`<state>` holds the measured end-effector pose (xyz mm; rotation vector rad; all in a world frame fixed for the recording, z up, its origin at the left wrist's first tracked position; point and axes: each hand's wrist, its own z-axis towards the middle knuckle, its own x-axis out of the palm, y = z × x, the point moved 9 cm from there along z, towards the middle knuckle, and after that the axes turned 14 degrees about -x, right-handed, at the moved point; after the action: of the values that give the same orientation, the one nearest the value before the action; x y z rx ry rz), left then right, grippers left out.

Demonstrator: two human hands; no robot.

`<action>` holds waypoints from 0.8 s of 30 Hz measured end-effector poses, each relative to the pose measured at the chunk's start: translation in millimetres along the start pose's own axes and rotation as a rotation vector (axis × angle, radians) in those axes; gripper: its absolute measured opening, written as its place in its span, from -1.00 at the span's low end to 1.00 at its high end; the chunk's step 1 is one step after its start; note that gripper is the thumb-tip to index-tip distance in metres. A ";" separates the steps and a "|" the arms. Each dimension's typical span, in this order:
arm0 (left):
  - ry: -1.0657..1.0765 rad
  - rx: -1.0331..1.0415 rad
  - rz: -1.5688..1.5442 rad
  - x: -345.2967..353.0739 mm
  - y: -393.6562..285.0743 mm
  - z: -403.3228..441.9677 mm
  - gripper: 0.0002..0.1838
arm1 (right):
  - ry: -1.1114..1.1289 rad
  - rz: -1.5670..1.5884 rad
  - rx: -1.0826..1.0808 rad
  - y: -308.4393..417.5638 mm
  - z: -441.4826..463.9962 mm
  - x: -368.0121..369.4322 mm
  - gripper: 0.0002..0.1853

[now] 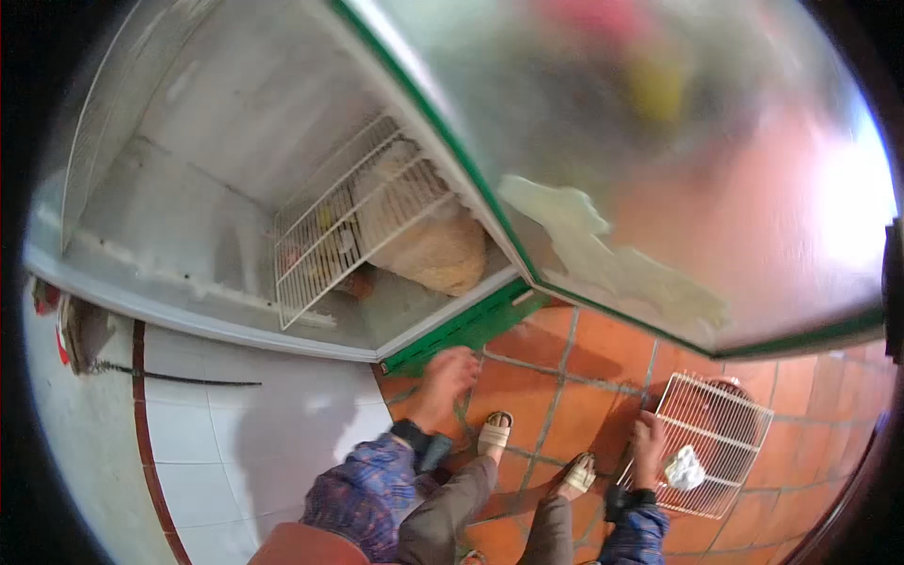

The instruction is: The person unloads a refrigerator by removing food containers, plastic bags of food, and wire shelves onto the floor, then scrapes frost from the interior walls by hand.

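Observation:
My left hand is in front of the cooler's lower green edge, slightly blurred, its fingers loosely bent with nothing visible in them. Lower right, my right hand grips the left edge of a white wire rack, held above the tiled floor. A crumpled white cloth is at the rack, near my right hand. Inside the open cooler, another wire rack stands tilted over a large beige bundle and some small packets.
The cooler's green-framed glass door stands open at the upper right. White wall tiles are at the lower left, with a dark thin rod along them. Sandaled feet stand on orange floor tiles.

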<state>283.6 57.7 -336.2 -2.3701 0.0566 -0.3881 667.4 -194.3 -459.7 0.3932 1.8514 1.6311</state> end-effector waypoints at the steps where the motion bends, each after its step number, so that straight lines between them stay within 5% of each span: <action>1: -0.014 0.095 -0.132 -25.7 -36.9 -17.9 -0.56 | 0.050 0.108 -0.041 93.5 16.9 47.5 -0.75; 2: -0.005 0.153 -0.276 -52.3 -65.7 -32.5 -0.53 | 0.155 0.313 0.190 119.5 23.0 95.9 -0.81; 6: -0.137 0.278 -0.822 -134.7 -143.3 -62.8 -0.51 | 0.547 0.418 -0.246 275.9 60.0 270.0 -0.68; 8: -0.069 0.367 -0.941 -185.1 -161.3 -45.1 -0.53 | 0.704 0.548 -0.054 343.5 67.3 336.9 -0.57; 13: -0.079 0.461 -0.892 -212.4 -187.2 -50.3 -0.71 | 0.542 0.965 0.209 362.2 115.2 451.9 -0.53; 17: -0.026 0.444 -0.788 -206.7 -181.8 -69.9 -0.70 | 0.506 1.267 0.437 379.1 136.8 483.8 -0.50; 24: 0.031 0.420 -0.806 -208.2 -169.6 -86.6 -0.71 | 0.494 1.364 0.315 391.2 109.5 465.5 -0.30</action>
<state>48.1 157.0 -216.7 -1.8761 -0.8980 -0.7273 313.5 244.3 -206.5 1.8314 2.3680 2.3676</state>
